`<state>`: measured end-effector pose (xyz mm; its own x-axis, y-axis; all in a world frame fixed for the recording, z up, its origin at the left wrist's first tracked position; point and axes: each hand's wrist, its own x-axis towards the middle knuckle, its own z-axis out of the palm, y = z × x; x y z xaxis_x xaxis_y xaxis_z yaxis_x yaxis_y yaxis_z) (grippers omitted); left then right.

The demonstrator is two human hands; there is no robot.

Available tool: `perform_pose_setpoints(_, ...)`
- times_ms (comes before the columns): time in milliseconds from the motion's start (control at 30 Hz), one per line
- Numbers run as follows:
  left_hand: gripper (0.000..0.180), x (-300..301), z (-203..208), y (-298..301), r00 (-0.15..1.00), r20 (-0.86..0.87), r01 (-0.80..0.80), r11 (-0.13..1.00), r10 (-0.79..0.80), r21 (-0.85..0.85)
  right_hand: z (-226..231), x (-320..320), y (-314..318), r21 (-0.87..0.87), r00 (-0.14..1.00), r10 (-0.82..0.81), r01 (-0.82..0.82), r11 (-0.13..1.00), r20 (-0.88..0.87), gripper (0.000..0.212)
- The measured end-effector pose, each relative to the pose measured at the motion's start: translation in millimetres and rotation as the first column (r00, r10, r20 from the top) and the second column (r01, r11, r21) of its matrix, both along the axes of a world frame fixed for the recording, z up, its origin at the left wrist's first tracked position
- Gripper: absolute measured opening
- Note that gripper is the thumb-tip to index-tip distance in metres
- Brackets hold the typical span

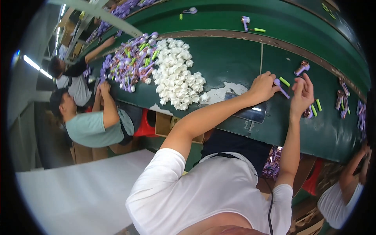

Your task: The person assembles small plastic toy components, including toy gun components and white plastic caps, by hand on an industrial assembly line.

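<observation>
My left hand (263,87) is over the green work surface (219,58), its fingers curled against a small purple plastic piece (282,88) with a rounded head and a slim stem. Right beside that piece is a lime-green cylinder (284,81). My right hand (301,97) is raised a little to the right, fingers partly bent and apart, with nothing visible in them. Just beyond its fingertips lies a purple and copper-coloured piece (302,68). Another such piece (308,112) and two green cylinders (316,107) are beside my right wrist.
A dark phone-like slab (250,112) lies under my left forearm. To the left are heaps of white caps (176,74) and purple pieces (131,64). A green belt (219,17) runs behind a raised brown edge (235,32). Co-workers sit left (92,121) and right (340,199).
</observation>
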<state>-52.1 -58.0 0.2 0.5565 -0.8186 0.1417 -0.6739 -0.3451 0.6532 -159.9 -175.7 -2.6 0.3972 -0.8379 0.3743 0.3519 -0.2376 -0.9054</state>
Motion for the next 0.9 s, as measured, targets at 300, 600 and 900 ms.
perform_pose_setpoints(300,0.049,95,45,66,0.595,-0.733,-0.518,0.540,-0.330,-0.663,20,17,32,-0.405,0.957,0.033,-0.154,0.901,-0.290,0.032)
perform_pose_setpoints(600,0.033,171,109,136,0.446,-0.704,-0.546,0.455,-0.553,-0.704,2,122,129,-0.506,0.542,0.521,-0.832,0.225,-0.659,0.042)
perform_pose_setpoints(900,0.037,117,116,153,0.178,-0.864,-0.601,0.643,-0.471,-0.475,-14,157,159,-0.384,0.462,0.499,-0.887,0.257,-0.733,0.035)
